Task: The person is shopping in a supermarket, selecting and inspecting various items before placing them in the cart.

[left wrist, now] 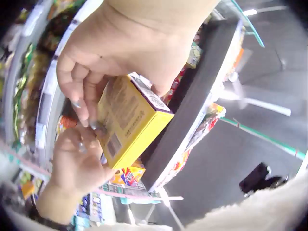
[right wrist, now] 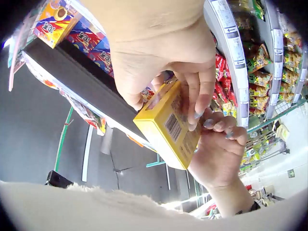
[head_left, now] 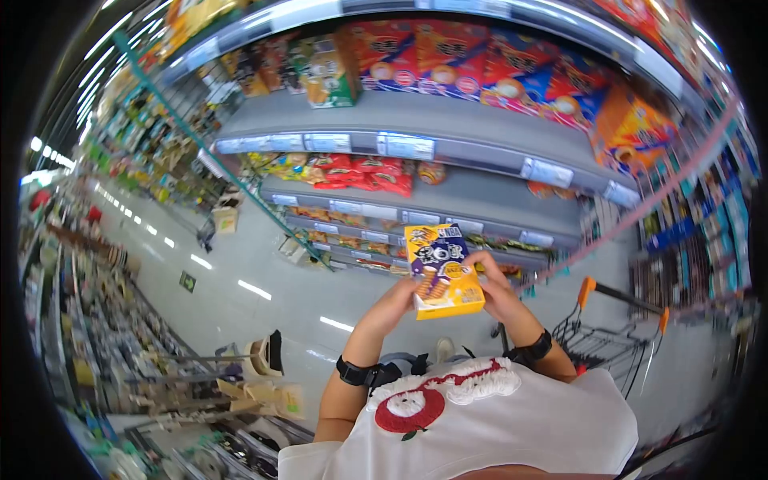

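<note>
A yellow and purple snack box (head_left: pixel 445 276) is held in front of the chest, its printed front facing up in the head view. The left hand (head_left: pixel 394 307) grips its left side, and the right hand (head_left: pixel 498 294) grips its right side. In the left wrist view the left hand (left wrist: pixel 120 53) has its fingers bent round the box (left wrist: pixel 132 122), whose back with a barcode shows. From the right wrist view, the right hand (right wrist: pixel 166 62) holds the box (right wrist: pixel 168 126) with thumb and fingers on opposite sides.
Store shelves (head_left: pixel 480 148) with red and blue snack bags, red packets and a green carton (head_left: pixel 326 76) stand ahead. At the right is a black wire cart (head_left: pixel 612 332) with orange corners. Shelves of goods line the left, beside a tiled floor (head_left: pixel 240 264).
</note>
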The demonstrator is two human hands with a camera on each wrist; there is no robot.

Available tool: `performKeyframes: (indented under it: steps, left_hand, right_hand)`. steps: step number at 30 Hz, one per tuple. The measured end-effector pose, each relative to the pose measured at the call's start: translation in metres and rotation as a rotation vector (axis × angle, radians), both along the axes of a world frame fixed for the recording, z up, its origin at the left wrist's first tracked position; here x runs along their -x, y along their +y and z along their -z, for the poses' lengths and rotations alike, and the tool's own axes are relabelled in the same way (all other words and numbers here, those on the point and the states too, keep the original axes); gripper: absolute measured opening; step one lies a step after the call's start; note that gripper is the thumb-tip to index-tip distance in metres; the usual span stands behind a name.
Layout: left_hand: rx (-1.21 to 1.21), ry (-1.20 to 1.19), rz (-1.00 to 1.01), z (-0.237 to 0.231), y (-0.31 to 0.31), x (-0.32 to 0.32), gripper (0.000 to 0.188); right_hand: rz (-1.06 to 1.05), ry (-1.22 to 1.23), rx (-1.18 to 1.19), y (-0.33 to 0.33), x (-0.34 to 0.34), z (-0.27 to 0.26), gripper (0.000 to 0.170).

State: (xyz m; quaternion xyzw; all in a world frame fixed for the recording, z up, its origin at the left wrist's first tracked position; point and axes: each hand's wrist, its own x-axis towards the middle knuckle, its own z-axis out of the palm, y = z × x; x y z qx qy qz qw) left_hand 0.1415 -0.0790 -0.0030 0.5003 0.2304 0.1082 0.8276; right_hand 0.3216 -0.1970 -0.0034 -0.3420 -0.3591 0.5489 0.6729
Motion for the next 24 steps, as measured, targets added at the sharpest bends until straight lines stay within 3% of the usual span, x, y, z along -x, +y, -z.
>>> performKeyframes:
  steps: [3,6,10,13,18,20,24]
  left_hand:
    - [-0.31,0.058,0.045,-0.009,0.021,0.008,0.038]
    - [-0.423,-0.065,-0.036,-0.025,0.039,0.017,0.032]
    - [-0.624,-0.05,-0.157,-0.034,0.074,0.034,0.027]
    - [-0.918,0.084,-0.244,-0.063,0.11,0.051,0.026]
    - [-1.216,-0.038,-0.392,-0.1,0.184,0.083,0.027]
    - [-1.362,-0.091,-0.456,-0.112,0.221,0.096,0.027]
    - [-1.417,-0.022,-0.613,-0.136,0.3,0.111,0.023]
  right_hand:
    - [-0.086,-0.14,-0.079,0.017,-0.014,0.0,0.037]
    - [-0.195,-0.271,-0.146,0.035,-0.016,-0.013,0.037]
    - [-0.251,-0.519,-0.181,0.072,-0.009,-0.038,0.043]
    - [-0.168,-0.742,-0.23,0.118,0.002,-0.055,0.043]
    - [0.024,-1.231,-0.414,0.197,0.032,-0.109,0.039]
    - [0.081,-1.289,-0.432,0.228,0.055,-0.138,0.036]
    - [0.153,-1.258,-0.499,0.304,0.093,-0.174,0.038]
